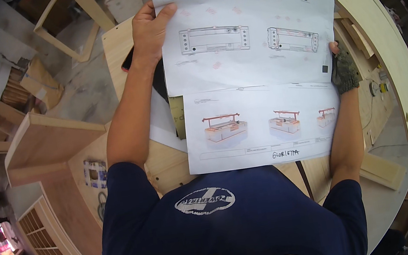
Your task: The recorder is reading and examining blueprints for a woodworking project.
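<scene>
Both my hands hold up printed drawing sheets [258, 70] in front of my chest. The upper page carries line drawings of a long panel-like unit; the lower page has coloured pictures of a counter with a red frame over it. My bare left hand [148, 33] pinches the upper left edge, thumb on the front and fingers mostly behind. At the right edge, my right hand [345, 70], in a dark grey glove with a bare fingertip showing, grips the sheets; its other fingers are partly hidden. A dark phone-like object [128, 60] lies by my left wrist.
A wooden box-like cabinet [50, 146] and a latticed wooden panel [48, 243] stand at the left. Behind them are a wooden frame [74, 54] and a brown paper bag [41, 85]. A long curved pale board [384, 39] and a yellow tape measure [378, 88] are at the right.
</scene>
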Available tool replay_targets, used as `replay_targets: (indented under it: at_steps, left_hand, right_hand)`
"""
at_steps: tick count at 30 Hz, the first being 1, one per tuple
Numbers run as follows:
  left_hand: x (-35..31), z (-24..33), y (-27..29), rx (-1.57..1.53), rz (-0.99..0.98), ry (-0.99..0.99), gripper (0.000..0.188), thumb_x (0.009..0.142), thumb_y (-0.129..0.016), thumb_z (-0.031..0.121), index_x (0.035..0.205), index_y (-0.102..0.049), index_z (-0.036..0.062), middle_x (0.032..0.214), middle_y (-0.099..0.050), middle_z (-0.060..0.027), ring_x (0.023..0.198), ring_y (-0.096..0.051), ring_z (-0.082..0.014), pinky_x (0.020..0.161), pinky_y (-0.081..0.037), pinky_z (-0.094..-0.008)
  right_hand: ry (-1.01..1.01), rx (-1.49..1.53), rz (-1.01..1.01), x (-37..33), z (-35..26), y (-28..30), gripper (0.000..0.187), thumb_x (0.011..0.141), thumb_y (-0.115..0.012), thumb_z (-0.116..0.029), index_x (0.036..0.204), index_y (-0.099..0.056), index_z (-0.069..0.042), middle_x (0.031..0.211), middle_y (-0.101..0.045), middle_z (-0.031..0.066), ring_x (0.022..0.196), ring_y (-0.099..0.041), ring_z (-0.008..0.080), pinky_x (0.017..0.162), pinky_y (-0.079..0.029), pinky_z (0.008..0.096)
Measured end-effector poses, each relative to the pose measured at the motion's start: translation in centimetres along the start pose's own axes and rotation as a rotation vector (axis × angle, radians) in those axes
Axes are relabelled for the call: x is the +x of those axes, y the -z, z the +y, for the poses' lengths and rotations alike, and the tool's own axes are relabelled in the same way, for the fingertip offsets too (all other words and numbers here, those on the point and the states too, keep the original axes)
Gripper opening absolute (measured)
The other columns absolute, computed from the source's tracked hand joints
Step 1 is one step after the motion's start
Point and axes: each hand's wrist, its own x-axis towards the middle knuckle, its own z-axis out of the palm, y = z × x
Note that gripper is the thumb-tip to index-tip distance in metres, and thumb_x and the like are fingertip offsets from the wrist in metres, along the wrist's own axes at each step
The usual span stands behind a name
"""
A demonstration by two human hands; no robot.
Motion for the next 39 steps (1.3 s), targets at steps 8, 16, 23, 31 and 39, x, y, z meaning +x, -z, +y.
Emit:
replay_targets:
  at_steps: [8,16,23,31,39]
  left_hand:
    - [-0.2,0.2,-0.1,0.011,0.007,0.003,0.020,0.089,-0.067,0.003,0.107,-0.062,-0.0033,0.099,-0.069,-0.0100,0.082,-0.065,-0.0115,0.075,-0.055,-0.0249]
    - [-0.1,0.1,-0.1,-0.001,-0.005,0.017,0.018,0.089,-0.067,0.003,0.106,-0.063,-0.0025,0.097,-0.070,-0.0096,0.079,-0.066,-0.0115,0.072,-0.056,-0.0246]
    - [-0.1,0.1,-0.1,-0.004,-0.011,0.015,0.018,0.089,-0.067,0.002,0.106,-0.062,-0.0020,0.098,-0.070,-0.0096,0.080,-0.066,-0.0119,0.072,-0.056,-0.0251]
    - [-0.1,0.0,0.1,-0.024,-0.016,0.011,0.017,0.089,-0.066,0.002,0.105,-0.063,-0.0019,0.098,-0.070,-0.0096,0.080,-0.066,-0.0118,0.072,-0.056,-0.0249]
    - [-0.2,-0.1,0.0,-0.017,-0.025,0.008,0.017,0.090,-0.066,0.002,0.106,-0.063,-0.0019,0.098,-0.070,-0.0099,0.080,-0.066,-0.0121,0.073,-0.056,-0.0248]
  right_hand:
    - [0.077,-0.035,0.048,-0.5,-0.3,-0.8,0.041,0.078,-0.076,-0.022,0.111,-0.061,-0.002,0.099,-0.064,0.0059,0.086,-0.063,0.0169,0.074,-0.057,0.0297]
    - [0.099,-0.118,0.126,0.6,0.5,0.8,0.037,0.078,-0.078,-0.025,0.104,-0.062,-0.006,0.096,-0.063,0.0042,0.084,-0.061,0.0153,0.073,-0.055,0.0281]
    - [0.039,-0.128,0.112,0.4,0.2,0.7,0.035,0.079,-0.077,-0.027,0.103,-0.061,-0.007,0.094,-0.062,0.0035,0.084,-0.060,0.0146,0.073,-0.054,0.0277]
    - [0.031,-0.036,0.126,0.6,0.3,0.5,0.039,0.077,-0.080,-0.020,0.108,-0.061,-0.005,0.101,-0.062,0.0035,0.092,-0.059,0.0147,0.082,-0.052,0.0276]
    - [0.018,-0.019,0.134,1.0,0.6,1.3,0.043,0.077,-0.079,-0.021,0.111,-0.061,-0.003,0.102,-0.063,0.0052,0.091,-0.060,0.0150,0.081,-0.052,0.0277]
